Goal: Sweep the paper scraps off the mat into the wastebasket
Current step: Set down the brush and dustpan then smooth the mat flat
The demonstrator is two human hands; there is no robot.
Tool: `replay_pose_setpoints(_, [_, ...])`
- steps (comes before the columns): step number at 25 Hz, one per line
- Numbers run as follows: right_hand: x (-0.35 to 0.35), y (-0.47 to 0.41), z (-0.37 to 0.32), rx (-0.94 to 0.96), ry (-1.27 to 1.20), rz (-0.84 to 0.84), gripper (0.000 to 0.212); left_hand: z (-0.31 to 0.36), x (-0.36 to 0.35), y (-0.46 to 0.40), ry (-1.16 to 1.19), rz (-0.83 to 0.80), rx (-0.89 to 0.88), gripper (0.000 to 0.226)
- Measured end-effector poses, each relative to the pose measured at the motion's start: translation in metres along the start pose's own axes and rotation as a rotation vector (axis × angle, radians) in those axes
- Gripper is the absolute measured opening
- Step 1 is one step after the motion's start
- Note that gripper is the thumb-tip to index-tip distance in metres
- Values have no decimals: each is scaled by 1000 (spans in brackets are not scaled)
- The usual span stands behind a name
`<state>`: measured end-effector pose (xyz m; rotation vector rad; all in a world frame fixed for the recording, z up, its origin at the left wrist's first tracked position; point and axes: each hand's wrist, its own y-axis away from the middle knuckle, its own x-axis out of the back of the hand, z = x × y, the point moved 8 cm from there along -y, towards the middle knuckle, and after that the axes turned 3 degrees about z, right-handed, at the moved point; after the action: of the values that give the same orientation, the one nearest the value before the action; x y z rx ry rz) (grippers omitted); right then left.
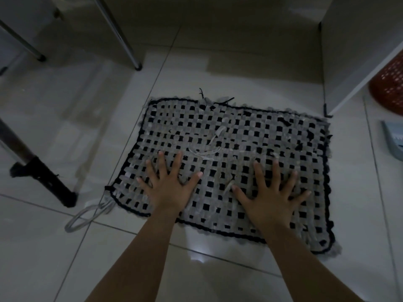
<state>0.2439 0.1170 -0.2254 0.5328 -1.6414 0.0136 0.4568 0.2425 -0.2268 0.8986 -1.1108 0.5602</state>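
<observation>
Left hand: the left hand [168, 188] lies flat on the near-left part of the mat [294, 136], fingers straight and spread wide, grasping nothing.
Right hand: the right hand [270, 197] lies flat on the near-right part of the mat, fingers splayed the same way, palm down, nothing held.
Mat: a woven rectangle of grey strips with dark square gaps and a dark braided border, lying on pale glossy floor tiles [196, 280]; its edges are frayed, with loose dark threads at the far edge.
Paper scraps: thin pale paper scraps [214, 136] lie on the middle of the mat, just beyond the fingertips of both hands; a further sliver lies between the two hands. In the dim light they are hard to tell from the loose weave.
Wastebasket: a reddish perforated basket [390, 88] stands off the mat's far-right corner, well apart from it and cut off by the frame edge.
Dustpan: a grey-blue dustpan [392, 140] lies on the tiles to the right of the mat, partly out of view.
Cord loop: a pale cord loop [87, 216] trails from the mat's near-left corner.
Furniture: a dark leg [50, 182] stands left of the mat; metal legs [122, 38] stand beyond its far-left side; a white panel [357, 62] stands at its far-right corner.
</observation>
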Motion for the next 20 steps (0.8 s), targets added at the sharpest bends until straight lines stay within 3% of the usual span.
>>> replay_pose_setpoints(10, [3, 10, 2, 64, -46, 147, 78, -7, -2, 26, -25, 160, 17, 87])
replay_pose_setpoints(14, [2, 37, 10, 27, -61, 280, 73, 5, -1, 44, -18, 306, -164, 74])
replay_pose_setpoints(17, [-11, 60, 16, 18, -51, 307, 71, 10, -17, 65, -71, 295, -297, 65])
replay_pose_setpoints(20, [-15, 72, 18, 10, -45, 310, 70, 4, -19, 75, -58, 299, -310, 64])
